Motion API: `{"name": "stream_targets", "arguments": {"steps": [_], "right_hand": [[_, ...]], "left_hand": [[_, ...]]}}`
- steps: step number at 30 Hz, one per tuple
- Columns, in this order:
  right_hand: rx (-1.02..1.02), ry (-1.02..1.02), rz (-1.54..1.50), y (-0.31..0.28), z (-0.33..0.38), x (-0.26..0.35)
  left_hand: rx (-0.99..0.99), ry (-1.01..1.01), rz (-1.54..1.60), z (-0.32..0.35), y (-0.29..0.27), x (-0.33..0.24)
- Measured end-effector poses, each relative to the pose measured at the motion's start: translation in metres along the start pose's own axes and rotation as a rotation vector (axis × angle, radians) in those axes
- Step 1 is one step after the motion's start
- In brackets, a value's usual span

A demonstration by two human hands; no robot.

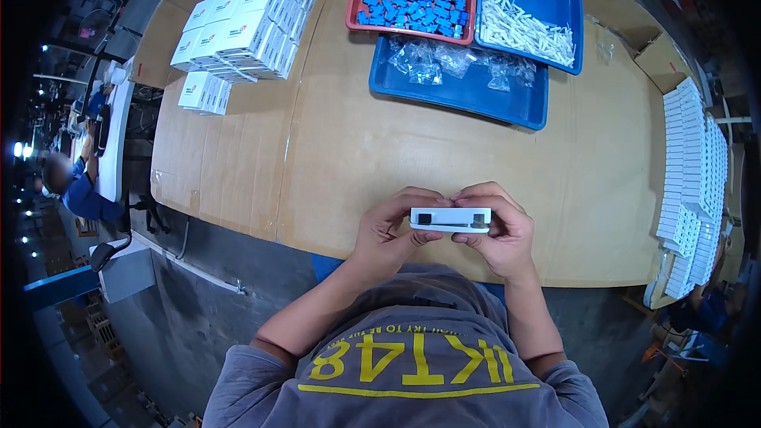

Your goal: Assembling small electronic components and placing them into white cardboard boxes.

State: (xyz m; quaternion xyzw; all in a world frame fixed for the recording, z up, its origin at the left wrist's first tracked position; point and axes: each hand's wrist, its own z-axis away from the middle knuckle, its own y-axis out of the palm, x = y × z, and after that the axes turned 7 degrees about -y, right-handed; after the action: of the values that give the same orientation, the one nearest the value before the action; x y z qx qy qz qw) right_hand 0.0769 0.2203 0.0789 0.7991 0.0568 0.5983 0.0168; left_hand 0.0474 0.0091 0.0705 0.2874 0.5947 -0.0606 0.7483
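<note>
Above the near edge of the cardboard-covered table [341, 166], a flat white rectangular case [450, 215] is held level between my two hands. A dark square shows near each end of its side, with a thin slot between them. My left hand [386, 230] is closed round the left end, thumb below and fingers along the far side. In the same way my right hand [506, 231] grips the right end. The fingertips of both hands nearly meet behind the case. Whether it has anything inside, I cannot tell.
Blue parts fill a red tray [349, 0] at the back. Beside it, a blue tray [581, 8] holds white sticks; another blue tray [460, 107] holds clear bags. White boxes [246, 24] are stacked back left, white cases [686, 166] at right. A person [83, 190] sits far left.
</note>
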Motion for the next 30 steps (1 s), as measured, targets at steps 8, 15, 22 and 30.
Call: {"name": "stream_targets", "arguments": {"steps": [8, 15, 22, 30], "right_hand": [[-0.032, 0.007, -0.035, 0.0029, 0.0024, -0.0028], [-0.023, -0.007, 0.019, -0.0003, 0.0032, -0.0064], [-0.027, 0.023, -0.038, 0.0014, 0.0022, -0.0046], [-0.008, 0.03, -0.056, 0.002, 0.003, -0.0073]], "left_hand": [[0.011, 0.026, -0.018, -0.0015, 0.0003, -0.0007], [0.029, 0.042, -0.112, -0.0032, -0.0051, 0.0015], [-0.004, 0.02, -0.045, -0.0009, -0.0016, 0.0029], [-0.023, 0.059, -0.057, -0.0027, -0.0012, 0.0036]]}}
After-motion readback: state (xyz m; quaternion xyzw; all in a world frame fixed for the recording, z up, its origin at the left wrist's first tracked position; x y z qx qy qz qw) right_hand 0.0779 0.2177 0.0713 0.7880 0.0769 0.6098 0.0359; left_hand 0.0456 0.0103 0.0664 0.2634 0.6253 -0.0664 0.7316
